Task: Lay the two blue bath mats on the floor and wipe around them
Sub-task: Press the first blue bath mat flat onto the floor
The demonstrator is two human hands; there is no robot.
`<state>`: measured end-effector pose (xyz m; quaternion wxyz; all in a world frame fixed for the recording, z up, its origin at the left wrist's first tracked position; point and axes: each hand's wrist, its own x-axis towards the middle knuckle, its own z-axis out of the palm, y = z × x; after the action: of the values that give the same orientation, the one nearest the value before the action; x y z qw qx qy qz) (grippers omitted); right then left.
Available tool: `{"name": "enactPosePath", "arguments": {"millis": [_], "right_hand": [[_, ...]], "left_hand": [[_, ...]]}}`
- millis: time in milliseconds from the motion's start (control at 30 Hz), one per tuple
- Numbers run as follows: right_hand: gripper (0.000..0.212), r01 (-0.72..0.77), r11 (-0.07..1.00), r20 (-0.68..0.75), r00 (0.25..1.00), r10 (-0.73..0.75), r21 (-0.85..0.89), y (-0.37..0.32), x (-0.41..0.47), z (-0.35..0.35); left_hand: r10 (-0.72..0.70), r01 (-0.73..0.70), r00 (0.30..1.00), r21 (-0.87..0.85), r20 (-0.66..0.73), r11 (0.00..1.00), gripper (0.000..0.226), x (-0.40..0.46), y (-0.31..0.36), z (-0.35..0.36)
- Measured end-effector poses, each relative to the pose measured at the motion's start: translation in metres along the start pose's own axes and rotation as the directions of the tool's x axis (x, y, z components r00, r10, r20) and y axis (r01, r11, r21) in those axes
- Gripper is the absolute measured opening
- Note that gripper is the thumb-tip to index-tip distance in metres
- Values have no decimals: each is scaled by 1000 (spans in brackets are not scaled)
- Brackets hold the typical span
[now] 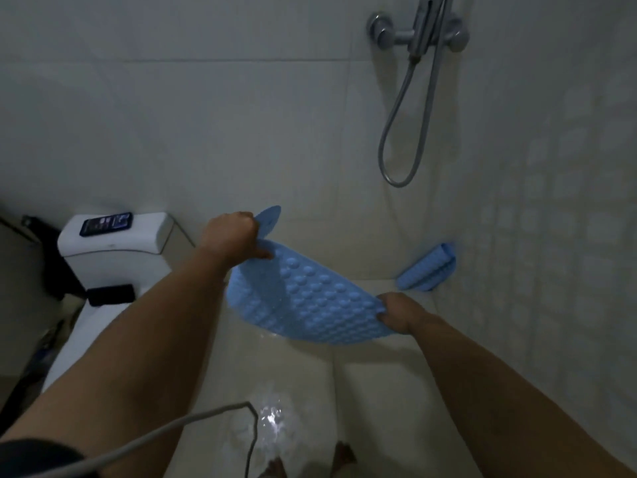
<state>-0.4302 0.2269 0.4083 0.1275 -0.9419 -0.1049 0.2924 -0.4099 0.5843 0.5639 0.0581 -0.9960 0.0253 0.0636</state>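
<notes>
Two hands are sharing one load here: the left hand (230,236) is gripping the far upper edge of a blue rubbery bath mat covered in round bumps (306,298), fingers curled over the rim, while the right hand (396,313) is pinching the near lower edge, thumb on top. The mat is hanging slack between them, above the wet pale tiled floor (379,391), its long axis running on a slant from upper left down to lower right, so the left end is riding higher and farther away and the right end is sitting lower and closer to the floor. Judging from that tilt, the right end is likely to touch down first. The second blue bath mat, loosely rolled (427,269), is lying in the far right corner against the tiled wall (517,236), well apart from both hands and nearer the right one. A white toilet cistern (117,243) with a dark phone (106,223) on it is standing off to the left.
</notes>
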Motion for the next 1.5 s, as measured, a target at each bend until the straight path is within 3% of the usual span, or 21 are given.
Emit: {"name": "enactPosePath", "arguments": {"millis": [100,233,300,400,433,500,567,700,900,1033,1133,1233,1300,1400,1500], "right_hand": [[21,-31,999,0,1000,31,24,8,4,18],[31,-40,999,43,998,39,17,13,-3,42],[46,-90,996,95,991,91,-10,17,-5,62],[90,-115,993,162,980,118,-29,29,6,99],[88,-144,989,192,970,146,-26,29,15,107],[53,-184,977,227,952,204,-109,25,40,114],[42,-173,970,261,942,213,-169,29,77,125],[53,-140,963,277,939,202,-228,57,206,166],[72,-197,917,82,968,239,-347,117,443,303],[84,-276,946,31,958,285,-170,121,528,462],[106,-383,923,45,922,384,-22,126,559,561],[126,-440,895,-5,897,442,70,128,586,623],[130,-449,890,-117,882,456,82,126,594,643],[133,-459,885,-200,863,464,74,126,598,652],[134,-450,891,-214,865,453,66,128,600,649]], "left_hand": [[-160,176,975,-103,152,979,66,-9,-8,28],[-251,318,912,-176,323,932,57,-29,-17,76],[-255,363,866,-189,431,913,60,-34,-18,107],[-235,386,803,-178,547,905,74,-31,-28,164],[-244,394,785,-156,569,906,78,-22,-35,190],[-257,409,753,-126,605,904,76,-4,-46,244],[-254,404,745,-114,617,908,66,13,-49,277],[-240,368,782,-114,576,923,62,87,-53,393],[-239,424,828,-287,506,859,94,186,-11,650],[-201,356,836,-227,510,907,103,190,42,817],[-173,306,893,-278,416,911,107,190,65,909],[-133,220,952,-317,276,923,107,200,68,979],[-117,184,969,-322,216,929,107,201,68,1007],[-149,174,983,-287,107,942,105,201,69,1022],[-169,195,979,-291,111,937,105,204,72,1025]]}}
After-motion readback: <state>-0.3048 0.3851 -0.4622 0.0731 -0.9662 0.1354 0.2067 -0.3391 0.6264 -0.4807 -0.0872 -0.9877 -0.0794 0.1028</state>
